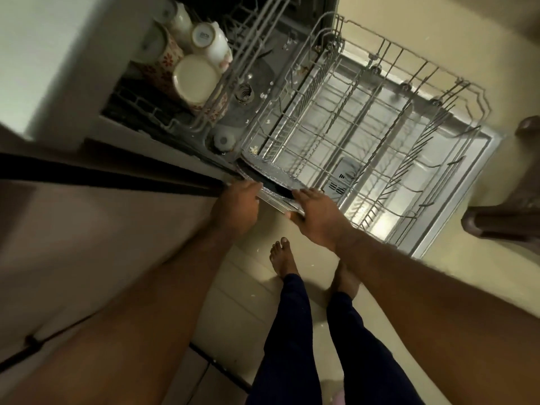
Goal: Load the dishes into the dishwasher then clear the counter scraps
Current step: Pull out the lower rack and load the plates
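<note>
The left hand (236, 206) curls round the near rim of a textured glass plate (267, 172) and the right hand (315, 213) pinches its opposite edge, fingers fairly flat, at the near corner of the dishwasher's lower rack (377, 147); it looks rigid, weighty, slippery and breakable, so opposite-rim holds suit it.

The lower rack (365, 127) is thin wire with a matt grey coating. Under it, the inner door panel (467, 176) is bare bright metal, smooth and reflective. Far left, the cups (195, 78) in the upper rack (233, 68) look like glazed ceramic, glossy and cream-white, one printed with red flowers. The dish (271, 173) has a rough, sparkling silver rim around a dark shiny centre. The floor (248, 302) is smooth cream tile with a soft sheen. The trousers (292, 331) are dark matt cloth. On the right, the furniture leg (502, 220) looks like dark polished wood.
</note>
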